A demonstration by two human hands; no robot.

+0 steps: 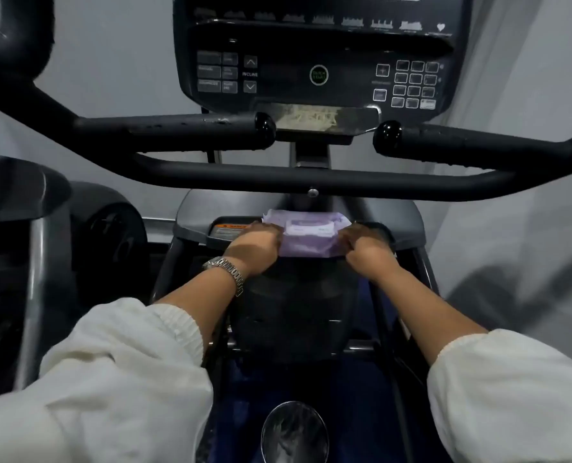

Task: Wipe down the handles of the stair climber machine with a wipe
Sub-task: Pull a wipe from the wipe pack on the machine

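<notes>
A purple pack of wipes (306,237) with a white lid lies on the grey shroud (194,208) of the machine, below the handlebars. My left hand (256,247), with a metal watch on the wrist, grips the pack's left end. My right hand (364,248) grips its right end. Two short black handles point inward above: the left handle (177,130) and the right handle (461,142). A long black crossbar (311,177) runs beneath them. No loose wipe is visible.
The console (318,61) with buttons and a round start key stands above the handles. A thick curved black bar (14,61) rises at the top left. Another machine's grey post (34,262) stands on the left. A grey wall lies behind.
</notes>
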